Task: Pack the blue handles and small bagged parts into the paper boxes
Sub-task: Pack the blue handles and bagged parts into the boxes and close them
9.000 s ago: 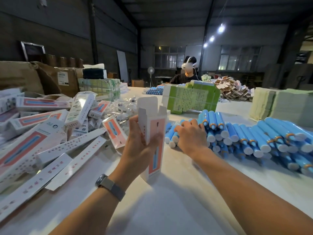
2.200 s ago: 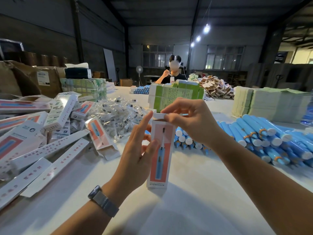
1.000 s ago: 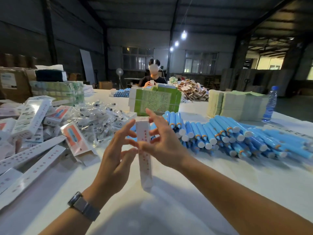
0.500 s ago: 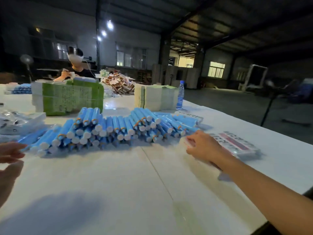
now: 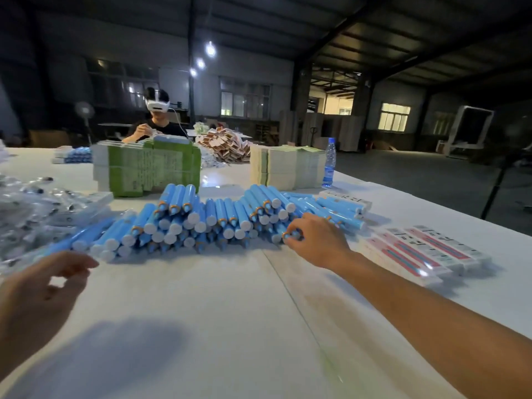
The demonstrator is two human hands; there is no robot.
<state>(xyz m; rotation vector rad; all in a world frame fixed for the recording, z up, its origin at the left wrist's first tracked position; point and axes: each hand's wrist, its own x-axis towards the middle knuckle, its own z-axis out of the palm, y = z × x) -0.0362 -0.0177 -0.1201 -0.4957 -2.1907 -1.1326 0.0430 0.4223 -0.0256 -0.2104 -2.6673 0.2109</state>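
The right hand (image 5: 318, 240) reaches forward over the white desk (image 5: 201, 326) to the right end of the pile of blue handles (image 5: 201, 220), its fingertips curled round the orange-ringed end of 1 blue handle (image 5: 290, 235) at the pile's near edge. The handles lie stacked side by side in a long heap across the middle of the desk, white caps mostly facing the camera.

The left hand (image 5: 37, 295) hovers low at the left edge, blurred, fingers loosely curled and holding nothing, just short of the pile's left end.

Packed paper boxes (image 5: 423, 251), white with red-pink panels, lie flat in a row on the desk to the right of the right hand, apart from it. The small bagged parts (image 5: 37, 211) form a clear-plastic heap at far left, touching the left end of the handle pile.

Behind the handles stands a green-and-white stack of flat cartons (image 5: 149, 171); to its right a pale stack of sheets (image 5: 288, 167) with a water bottle (image 5: 330, 162) beside it. A second person (image 5: 155, 122) wearing a headset sits at the far side of the desk.
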